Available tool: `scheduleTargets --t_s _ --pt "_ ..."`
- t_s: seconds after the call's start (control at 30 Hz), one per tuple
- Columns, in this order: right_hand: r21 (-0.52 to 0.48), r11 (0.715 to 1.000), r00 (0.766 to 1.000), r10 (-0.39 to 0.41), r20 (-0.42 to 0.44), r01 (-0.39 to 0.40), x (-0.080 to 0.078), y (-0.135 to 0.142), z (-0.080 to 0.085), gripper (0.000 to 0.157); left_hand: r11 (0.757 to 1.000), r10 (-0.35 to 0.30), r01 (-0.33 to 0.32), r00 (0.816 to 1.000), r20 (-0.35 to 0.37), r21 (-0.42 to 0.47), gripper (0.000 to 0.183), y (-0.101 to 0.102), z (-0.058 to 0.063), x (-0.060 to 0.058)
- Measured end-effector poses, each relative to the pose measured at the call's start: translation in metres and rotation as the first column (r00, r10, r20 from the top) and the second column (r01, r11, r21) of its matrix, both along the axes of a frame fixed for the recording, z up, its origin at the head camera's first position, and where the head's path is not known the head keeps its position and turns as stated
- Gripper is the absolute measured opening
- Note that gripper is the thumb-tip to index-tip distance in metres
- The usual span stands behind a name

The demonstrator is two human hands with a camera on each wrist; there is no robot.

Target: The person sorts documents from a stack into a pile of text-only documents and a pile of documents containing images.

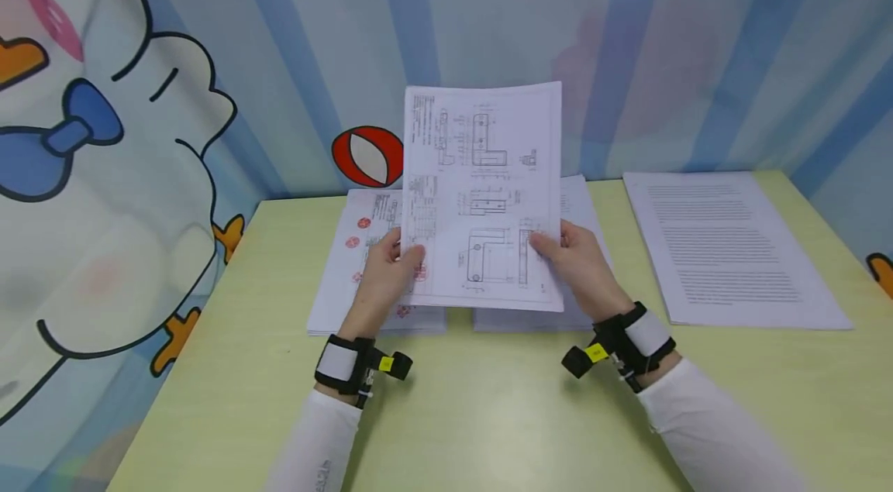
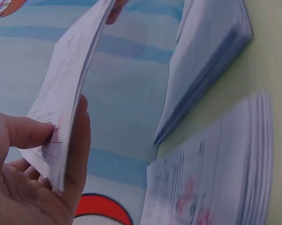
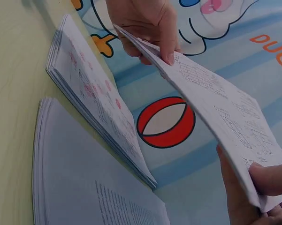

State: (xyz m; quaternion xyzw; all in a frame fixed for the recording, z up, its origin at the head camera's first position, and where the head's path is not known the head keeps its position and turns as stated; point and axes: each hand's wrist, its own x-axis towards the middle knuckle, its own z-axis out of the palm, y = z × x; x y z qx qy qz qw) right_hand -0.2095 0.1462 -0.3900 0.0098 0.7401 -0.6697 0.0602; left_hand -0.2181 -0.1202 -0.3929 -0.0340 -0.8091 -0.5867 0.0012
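A thin sheaf of papers (image 1: 516, 197) printed with technical drawings is held up above the table. My left hand (image 1: 385, 275) pinches its lower left edge, thumb on the printed face and fingers behind. At the lower right edge, my right hand (image 1: 586, 269) grips it the same way. In the left wrist view the held papers (image 2: 68, 75) are seen nearly edge-on, a few layers thick. Below and behind them lie a stack with red stamps (image 1: 335, 290) on the left and a stack of text pages (image 1: 579, 205) in the middle, both partly hidden by the held papers.
Another stack of printed text pages (image 1: 725, 252) lies at the right of the pale yellow-green table (image 1: 488, 414). A striped blue cloth backdrop (image 1: 502, 12) with cartoon figures rises along the table's back edge. Both wrists wear strapped cameras (image 1: 398, 366).
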Motion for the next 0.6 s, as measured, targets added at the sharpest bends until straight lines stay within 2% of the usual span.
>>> scheduleTargets --t_s 0.13,0.2,0.3,0.4,0.5,0.6 --pt "0.021 1.000 1.000 -0.018 0.020 0.017 -0.008 -0.029 -0.002 0.036 0.976 0.085 -0.111 0.987 -0.138 -0.188 0.032 -0.025 -0.001 -0.002" --pt "0.029 0.999 0.999 -0.023 0.024 0.023 -0.012 -0.043 -0.004 0.033 0.960 0.100 -0.136 0.983 -0.154 -0.246 0.034 -0.038 -0.001 -0.003" --pt "0.045 0.999 0.999 -0.008 0.035 0.007 -0.018 -0.061 -0.009 0.030 0.942 0.115 -0.140 0.989 -0.097 -0.307 0.037 -0.058 0.000 -0.003" --pt "0.095 0.994 0.998 0.046 0.051 -0.050 -0.023 -0.078 -0.014 0.033 0.916 0.153 -0.152 0.988 -0.027 -0.370 0.037 -0.076 -0.002 -0.004" --pt "0.160 0.982 0.993 0.092 0.070 -0.103 -0.026 -0.092 -0.021 0.037 0.895 0.190 -0.158 0.981 0.036 -0.417 0.038 -0.091 -0.007 -0.005" --pt "0.208 0.971 0.992 0.101 0.075 -0.114 -0.029 -0.105 -0.029 0.036 0.883 0.222 -0.155 0.969 0.105 -0.443 0.041 -0.102 -0.011 -0.006"
